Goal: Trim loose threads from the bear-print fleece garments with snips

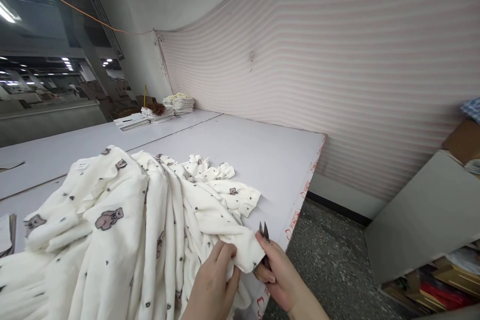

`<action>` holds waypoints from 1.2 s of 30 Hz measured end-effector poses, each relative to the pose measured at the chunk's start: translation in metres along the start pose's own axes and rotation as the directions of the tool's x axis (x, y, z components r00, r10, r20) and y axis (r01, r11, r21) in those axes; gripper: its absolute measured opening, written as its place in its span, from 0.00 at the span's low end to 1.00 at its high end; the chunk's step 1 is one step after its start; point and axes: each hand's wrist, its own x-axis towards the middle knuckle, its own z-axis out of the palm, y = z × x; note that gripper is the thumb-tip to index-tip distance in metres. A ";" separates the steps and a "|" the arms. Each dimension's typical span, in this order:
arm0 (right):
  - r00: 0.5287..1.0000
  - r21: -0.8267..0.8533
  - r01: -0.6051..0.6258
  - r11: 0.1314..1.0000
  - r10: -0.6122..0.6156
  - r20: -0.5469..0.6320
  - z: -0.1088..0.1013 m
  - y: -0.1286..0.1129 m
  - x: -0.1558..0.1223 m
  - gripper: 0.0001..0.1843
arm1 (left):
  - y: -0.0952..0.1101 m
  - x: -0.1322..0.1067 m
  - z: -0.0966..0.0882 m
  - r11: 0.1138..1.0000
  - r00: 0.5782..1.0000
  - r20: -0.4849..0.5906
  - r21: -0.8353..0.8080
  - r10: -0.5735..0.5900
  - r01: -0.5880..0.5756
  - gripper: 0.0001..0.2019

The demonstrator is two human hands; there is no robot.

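A heap of white plush garments (123, 200) printed with brown bears and small dark marks covers the near left of the table. My left hand (217, 282) pinches the edge of one white piece at the heap's right side. Beside it, my right hand (275, 272) is closed around small dark snips (264, 231), whose pointed blades stick up above the thumb. The fingers of that hand also meet the end of the same white piece. Their hold on the cloth is partly hidden.
The pale table (262, 145) ends at a taped right edge, with speckled floor (326, 240) beyond. Stacked folded cloth (180, 104) and papers (131, 121) lie at the far end. A striped curtain (318, 60) hangs behind; a grey cabinet (416, 220) stands right.
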 end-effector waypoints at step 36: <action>0.882 -0.766 0.457 0.452 -0.340 0.326 0.007 -0.038 -0.060 0.12 | -0.009 -0.014 -0.019 0.972 0.954 -0.188 0.035 0.233 -0.231 0.11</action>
